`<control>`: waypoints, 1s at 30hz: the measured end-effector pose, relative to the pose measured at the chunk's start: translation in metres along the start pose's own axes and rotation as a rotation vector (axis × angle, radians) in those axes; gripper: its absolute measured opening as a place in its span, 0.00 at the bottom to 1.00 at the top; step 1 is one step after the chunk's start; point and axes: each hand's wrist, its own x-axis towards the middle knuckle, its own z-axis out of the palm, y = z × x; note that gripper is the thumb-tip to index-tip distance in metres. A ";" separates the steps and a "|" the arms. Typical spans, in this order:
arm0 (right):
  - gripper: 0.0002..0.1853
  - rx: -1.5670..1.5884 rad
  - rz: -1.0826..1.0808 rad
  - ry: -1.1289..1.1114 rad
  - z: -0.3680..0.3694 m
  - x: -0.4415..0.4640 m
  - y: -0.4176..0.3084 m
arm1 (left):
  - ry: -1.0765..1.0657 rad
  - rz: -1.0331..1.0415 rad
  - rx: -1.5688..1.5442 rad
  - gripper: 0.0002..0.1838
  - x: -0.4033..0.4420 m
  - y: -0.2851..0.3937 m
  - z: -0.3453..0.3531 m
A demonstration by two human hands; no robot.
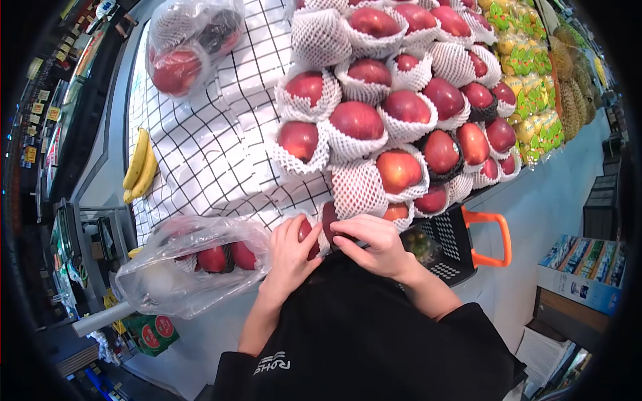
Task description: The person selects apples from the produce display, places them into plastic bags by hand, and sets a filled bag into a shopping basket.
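Note:
My left hand (289,252) is closed round a red apple (305,235) in a white foam net at the table's near edge. Just right of it, my right hand (374,246) has its fingers bent against a dark red apple (329,219); whether they grip it is unclear. A clear plastic bag (160,274) with several red apples lies left of my left hand. Rows of apples in foam nets (358,120) rise beyond my hands, a few in black nets.
Checked cloth (234,127) covers the display. Bananas (140,167) lie at its left edge, another bagged bunch of fruit (177,67) at the back. A black basket (455,244) with an orange handle stands at the right. Packed yellow fruit (535,107) lies beyond; a person (114,15) is far left.

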 end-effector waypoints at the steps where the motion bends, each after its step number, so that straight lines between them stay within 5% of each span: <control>1: 0.10 0.010 -0.004 -0.011 -0.002 0.004 -0.001 | -0.015 0.016 0.018 0.39 0.002 0.000 -0.004; 7: 0.12 -0.009 -0.137 -0.245 -0.023 0.044 -0.008 | -0.252 0.049 0.022 0.41 0.017 0.003 -0.032; 11: 0.15 -0.319 -0.408 -0.087 -0.045 0.112 -0.008 | -0.124 0.080 -0.068 0.34 0.038 0.018 -0.042; 14: 0.20 -0.596 -0.477 0.196 -0.058 0.178 0.017 | 0.351 -0.014 -0.460 0.18 0.071 0.035 -0.056; 16: 0.32 -0.862 -0.359 0.237 -0.062 0.209 0.036 | 0.606 -0.088 -0.567 0.17 0.103 0.034 -0.058; 18: 0.36 -0.953 -0.302 0.211 -0.061 0.226 0.053 | 0.730 -0.165 -0.904 0.19 0.146 0.042 -0.070; 20: 0.47 -1.061 -0.204 0.170 -0.060 0.234 0.065 | 0.748 -0.167 -0.879 0.24 0.188 0.029 -0.074; 25: 0.45 -1.036 -0.178 0.158 -0.052 0.232 0.069 | 0.652 -0.330 -0.921 0.36 0.264 -0.013 -0.082; 30: 0.39 -0.885 -0.363 0.122 -0.040 0.233 0.077 | 0.553 -0.314 -1.079 0.36 0.291 -0.023 -0.096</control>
